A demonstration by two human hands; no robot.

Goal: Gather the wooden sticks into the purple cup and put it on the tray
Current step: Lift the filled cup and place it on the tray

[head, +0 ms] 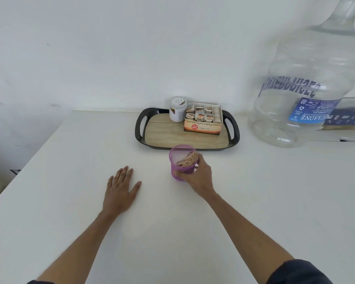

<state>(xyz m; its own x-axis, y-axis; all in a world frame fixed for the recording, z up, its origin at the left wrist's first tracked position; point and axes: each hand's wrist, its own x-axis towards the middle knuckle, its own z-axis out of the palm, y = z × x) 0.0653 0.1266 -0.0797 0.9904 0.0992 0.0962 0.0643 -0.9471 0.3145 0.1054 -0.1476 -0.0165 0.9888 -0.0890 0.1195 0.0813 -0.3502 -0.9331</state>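
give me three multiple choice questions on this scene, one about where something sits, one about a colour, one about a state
1. Where is the tea box?
A. on the tray
B. on the bare table beside the left hand
C. inside the water bottle

2. What colour is the cup?
A. green
B. purple
C. red

3. What is the right hand doing?
A. lying flat on the table
B. gripping the cup
C. lifting the white jar

Answers:
1. A, the box stands on the tray's wood-look floor next to the white jar.
2. B, its wall is translucent purple.
3. B, its fingers curl round the cup holding the wooden sticks, while the left hand lies flat.
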